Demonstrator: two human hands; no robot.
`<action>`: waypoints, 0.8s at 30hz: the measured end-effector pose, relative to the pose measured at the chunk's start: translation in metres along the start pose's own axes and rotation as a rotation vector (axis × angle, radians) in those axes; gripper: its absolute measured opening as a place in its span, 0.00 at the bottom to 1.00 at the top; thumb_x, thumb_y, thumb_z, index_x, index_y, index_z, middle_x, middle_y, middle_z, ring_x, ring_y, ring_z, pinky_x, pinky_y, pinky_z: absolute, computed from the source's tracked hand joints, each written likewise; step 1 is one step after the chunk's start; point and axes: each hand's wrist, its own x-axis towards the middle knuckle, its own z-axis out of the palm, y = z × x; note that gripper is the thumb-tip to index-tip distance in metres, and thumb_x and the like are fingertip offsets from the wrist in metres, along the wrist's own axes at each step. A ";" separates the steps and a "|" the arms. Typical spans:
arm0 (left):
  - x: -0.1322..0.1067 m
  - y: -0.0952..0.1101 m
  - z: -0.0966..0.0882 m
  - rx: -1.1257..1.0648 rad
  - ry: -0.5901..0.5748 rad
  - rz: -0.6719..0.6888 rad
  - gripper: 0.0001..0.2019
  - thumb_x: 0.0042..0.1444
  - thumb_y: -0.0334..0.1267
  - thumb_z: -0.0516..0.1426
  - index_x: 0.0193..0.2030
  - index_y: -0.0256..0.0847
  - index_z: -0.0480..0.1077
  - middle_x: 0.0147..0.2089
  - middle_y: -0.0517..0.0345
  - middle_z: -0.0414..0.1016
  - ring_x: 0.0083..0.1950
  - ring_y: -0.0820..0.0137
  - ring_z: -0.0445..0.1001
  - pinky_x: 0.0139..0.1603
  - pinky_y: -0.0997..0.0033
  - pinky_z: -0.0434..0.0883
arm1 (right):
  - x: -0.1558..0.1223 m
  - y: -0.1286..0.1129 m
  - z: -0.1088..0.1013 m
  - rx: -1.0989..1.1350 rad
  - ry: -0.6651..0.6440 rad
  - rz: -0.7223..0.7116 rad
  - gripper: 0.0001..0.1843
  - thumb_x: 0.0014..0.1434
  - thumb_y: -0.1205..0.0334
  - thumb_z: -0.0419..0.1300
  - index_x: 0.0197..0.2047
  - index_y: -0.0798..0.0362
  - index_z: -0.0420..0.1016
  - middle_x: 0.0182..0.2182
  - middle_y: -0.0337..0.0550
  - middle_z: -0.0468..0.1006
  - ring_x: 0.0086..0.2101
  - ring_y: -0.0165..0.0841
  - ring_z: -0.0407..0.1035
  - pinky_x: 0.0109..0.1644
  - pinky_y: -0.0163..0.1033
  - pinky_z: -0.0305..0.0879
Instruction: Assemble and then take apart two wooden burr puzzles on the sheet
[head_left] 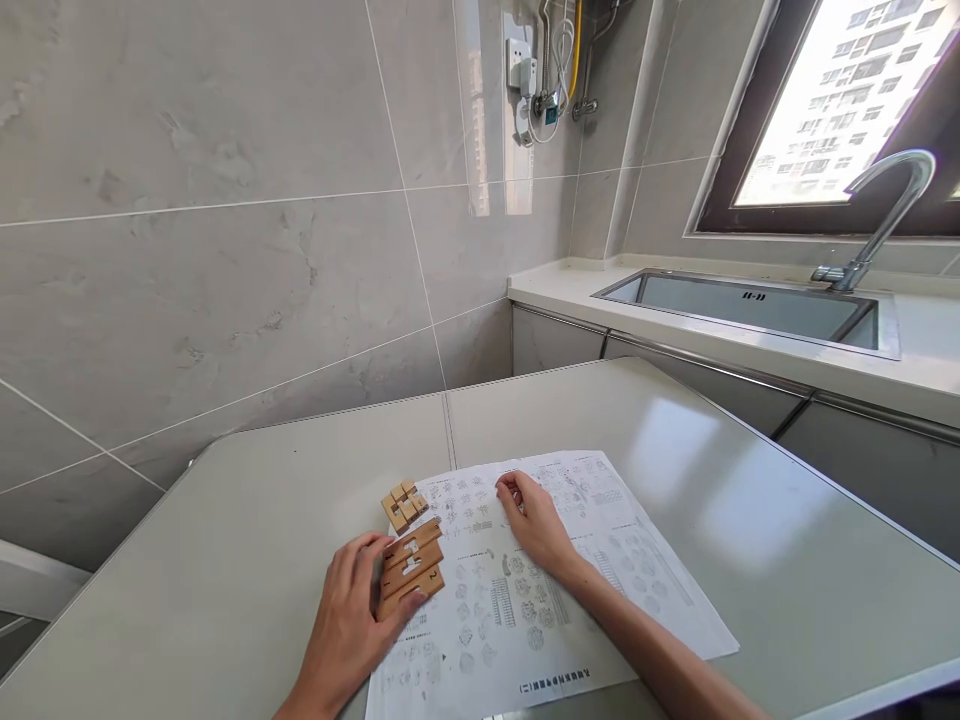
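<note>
My left hand (349, 605) lies at the lower left edge of the printed sheet. Its thumb and fingers wrap round a row of brown notched wooden puzzle pieces (412, 568), which lie side by side with numbers on them. Just beyond these is a smaller group of lighter notched wooden pieces (404, 506), partly over the sheet's corner. My right hand (534, 520) rests on the upper middle of the printed sheet (555, 640), fingers curled with the tips together. Whatever is in those fingertips, if anything, is hidden.
The sheet, covered in small diagrams, lies on a pale glossy table (300, 470) with a seam. A grey tiled wall (225, 280) stands behind. To the right are a counter with a sink (750, 305), a curved faucet (900, 200) and a window (825, 110).
</note>
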 end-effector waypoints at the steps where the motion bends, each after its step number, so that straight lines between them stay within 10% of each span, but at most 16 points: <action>1: 0.004 -0.004 -0.002 -0.036 0.006 -0.038 0.25 0.61 0.59 0.62 0.60 0.50 0.71 0.63 0.48 0.72 0.62 0.49 0.74 0.58 0.46 0.77 | 0.000 0.000 0.000 0.003 0.000 0.000 0.17 0.74 0.47 0.50 0.40 0.47 0.72 0.37 0.45 0.81 0.34 0.40 0.73 0.38 0.45 0.71; 10: 0.056 -0.047 -0.010 -0.234 0.158 -0.357 0.24 0.62 0.61 0.57 0.48 0.42 0.74 0.45 0.51 0.82 0.41 0.60 0.80 0.45 0.60 0.78 | -0.002 -0.001 -0.006 0.023 -0.014 0.001 0.17 0.74 0.47 0.51 0.38 0.47 0.72 0.33 0.44 0.82 0.31 0.40 0.73 0.35 0.44 0.69; 24: 0.053 -0.047 -0.003 -0.203 0.032 -0.260 0.17 0.63 0.55 0.55 0.38 0.46 0.76 0.37 0.56 0.84 0.39 0.61 0.82 0.41 0.67 0.75 | -0.002 0.004 -0.007 0.022 -0.073 -0.015 0.19 0.73 0.45 0.51 0.37 0.47 0.73 0.25 0.39 0.78 0.26 0.38 0.71 0.32 0.41 0.68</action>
